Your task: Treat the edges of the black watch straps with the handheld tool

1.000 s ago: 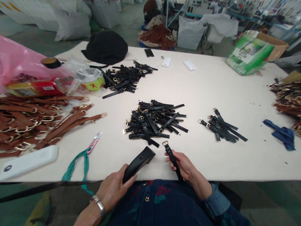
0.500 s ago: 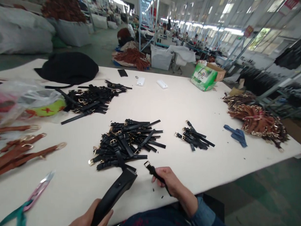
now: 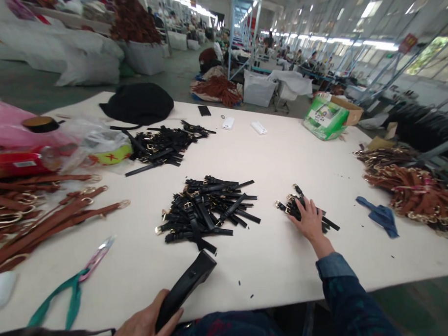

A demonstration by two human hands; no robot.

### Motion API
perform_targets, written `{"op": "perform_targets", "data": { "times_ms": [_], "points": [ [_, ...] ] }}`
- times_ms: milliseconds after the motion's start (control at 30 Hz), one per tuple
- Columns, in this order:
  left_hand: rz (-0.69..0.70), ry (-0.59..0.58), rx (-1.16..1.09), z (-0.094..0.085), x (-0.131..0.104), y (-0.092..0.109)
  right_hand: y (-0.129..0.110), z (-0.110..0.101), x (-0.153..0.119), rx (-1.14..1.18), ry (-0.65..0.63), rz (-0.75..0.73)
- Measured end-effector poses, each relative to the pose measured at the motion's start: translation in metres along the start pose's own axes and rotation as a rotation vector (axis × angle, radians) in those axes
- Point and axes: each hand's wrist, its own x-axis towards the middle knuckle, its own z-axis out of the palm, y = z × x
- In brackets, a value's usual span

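My left hand [image 3: 146, 321] is closed around a black electric clipper [image 3: 187, 286], its head pointing up and away from me over the near table. Just beyond the clipper lies a large heap of short black buckle straps [image 3: 207, 208] with gold-coloured buckles. To the right, my right hand [image 3: 307, 221] reaches down onto a smaller pile of the same straps [image 3: 331, 223], palm down with fingers spread. It covers part of that pile, and no strap shows gripped in it. A pink-handled snipper [image 3: 97, 258] with a teal ribbon lies left of my left hand.
At the left are brown straps [image 3: 74, 212] and plastic bags. Farther back sit another heap of black straps [image 3: 164, 143], a black cap [image 3: 139, 105] and a green box [image 3: 323, 118]. A blue cloth [image 3: 380, 216] and bundled brown straps [image 3: 412, 186] lie right.
My right hand has moved right and forward from near the front edge to the small pile, and the strap it held is out of its grip. The left hand still holds the clipper.
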Motion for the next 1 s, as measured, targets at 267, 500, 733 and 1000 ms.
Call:
{"op": "perform_targets", "data": {
  "times_ms": [267, 500, 733, 1000],
  "points": [
    [-0.050, 0.008, 0.021, 0.000, -0.010, 0.008, 0.033, 0.045, 0.017, -0.129, -0.132, 0.060],
    [-0.049, 0.032, 0.021, 0.006, -0.010, 0.010, -0.031, 0.010, 0.055, 0.040, 0.023, 0.008],
    [-0.001, 0.027, 0.021, 0.007, -0.010, 0.011, -0.208, -0.025, 0.014, 0.385, -0.094, -0.777],
    [-0.024, 0.016, -0.018, 0.011, -0.018, 0.005, -0.201, -0.037, -0.001, 0.628, -0.209, -0.652]
  ]
}}
